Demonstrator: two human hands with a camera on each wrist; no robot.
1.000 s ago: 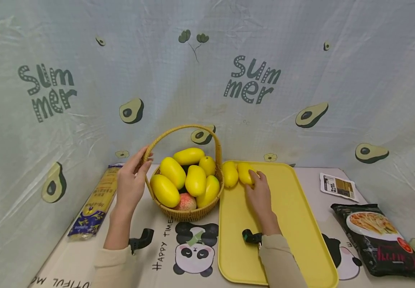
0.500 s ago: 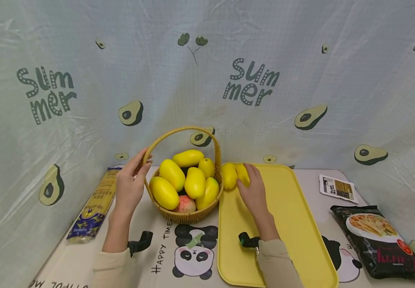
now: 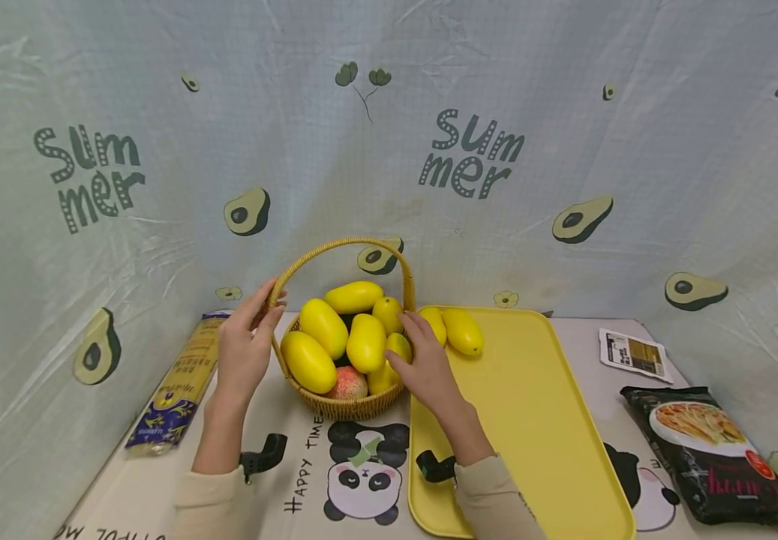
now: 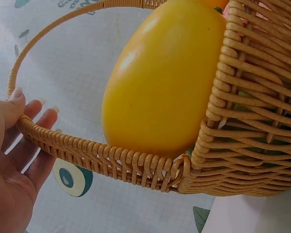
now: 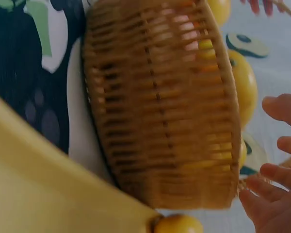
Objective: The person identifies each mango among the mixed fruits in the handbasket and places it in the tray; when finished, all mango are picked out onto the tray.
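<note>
A wicker basket with an arched handle holds several yellow mangoes and a reddish peach. My left hand holds the handle's left side, thumb in front and fingers behind, as the left wrist view shows around the handle. At the basket's right side is my right hand, its fingers spread near the handle's base. In the right wrist view those fingers are loosely apart beside the basket, gripping nothing visible. Two mangoes lie on the yellow tray, one partly hidden.
The tray lies right of the basket, close against it. A pasta packet is at the left edge. On the right are a small white-and-brown sachet and a black food bag. A patterned sheet stands behind the table.
My right hand has left the mango on the tray and moved left to the basket's right side. That mango now lies free, tilted differently. My left hand stays on the handle.
</note>
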